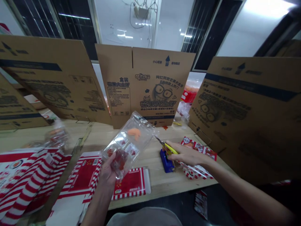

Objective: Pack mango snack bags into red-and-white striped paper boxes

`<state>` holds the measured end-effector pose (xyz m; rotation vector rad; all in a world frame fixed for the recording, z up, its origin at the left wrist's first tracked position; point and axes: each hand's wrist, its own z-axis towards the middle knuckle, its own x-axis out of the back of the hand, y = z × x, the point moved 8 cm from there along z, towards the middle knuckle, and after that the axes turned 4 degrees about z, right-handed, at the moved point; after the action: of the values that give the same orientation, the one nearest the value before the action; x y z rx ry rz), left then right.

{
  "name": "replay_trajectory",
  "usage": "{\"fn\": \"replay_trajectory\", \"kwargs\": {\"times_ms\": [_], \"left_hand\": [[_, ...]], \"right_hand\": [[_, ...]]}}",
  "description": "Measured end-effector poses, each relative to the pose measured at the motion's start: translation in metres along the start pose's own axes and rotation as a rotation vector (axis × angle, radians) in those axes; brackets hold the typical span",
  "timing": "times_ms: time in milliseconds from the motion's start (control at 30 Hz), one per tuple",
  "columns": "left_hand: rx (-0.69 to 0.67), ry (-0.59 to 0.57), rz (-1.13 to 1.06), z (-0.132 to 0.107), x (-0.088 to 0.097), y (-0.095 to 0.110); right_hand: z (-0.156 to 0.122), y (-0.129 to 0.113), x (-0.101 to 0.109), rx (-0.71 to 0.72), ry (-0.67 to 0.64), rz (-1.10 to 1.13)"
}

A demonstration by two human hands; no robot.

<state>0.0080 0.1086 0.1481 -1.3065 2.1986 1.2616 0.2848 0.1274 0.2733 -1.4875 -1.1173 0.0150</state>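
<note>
My left hand (109, 166) grips the lower end of a clear plastic bag (143, 130), tilted up above the table. Inside the bag show an orange curved piece (134, 133), dark red pieces and small printed packets. My right hand (185, 153) is closed around yellow-handled snips (171, 148), whose thin dark tip points at the bag's right edge. Whether the tip touches the plastic I cannot tell. Just below the right hand sits a blue tape dispenser (166, 162). A red-and-white striped carton (131, 183) lies flat under the bag.
Striped cartons (82, 172) and a larger striped stack (39, 179) lie at left, with filled clear bags (56, 135) behind. Red printed packaging (198, 147) lies right of the dispenser. Upright cardboard sheets (145, 88) line the table's back. A dark-screened phone-like object (200, 204) is below the front edge.
</note>
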Motion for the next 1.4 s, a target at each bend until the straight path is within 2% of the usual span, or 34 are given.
{"fn": "replay_trajectory", "kwargs": {"times_ms": [300, 633, 933, 1067, 1267, 1400], "left_hand": [[0.055, -0.002, 0.039, 0.005, 0.000, -0.002], [0.009, -0.007, 0.036, 0.005, -0.014, -0.001], [0.034, -0.070, 0.098, 0.021, -0.005, -0.013], [0.041, -0.074, 0.089, 0.019, -0.008, -0.011], [0.037, -0.072, 0.129, 0.016, -0.010, -0.010], [0.054, -0.073, 0.153, 0.017, -0.009, -0.014]], "right_hand": [[0.005, -0.012, 0.009, 0.004, 0.025, -0.076], [-0.003, -0.011, 0.010, -0.047, 0.046, -0.102], [-0.011, -0.007, 0.007, -0.073, 0.025, -0.092], [-0.014, -0.007, 0.007, -0.066, 0.042, -0.078], [-0.020, -0.003, 0.011, -0.030, 0.139, -0.205], [-0.021, 0.001, 0.006, -0.012, 0.106, -0.119]]}}
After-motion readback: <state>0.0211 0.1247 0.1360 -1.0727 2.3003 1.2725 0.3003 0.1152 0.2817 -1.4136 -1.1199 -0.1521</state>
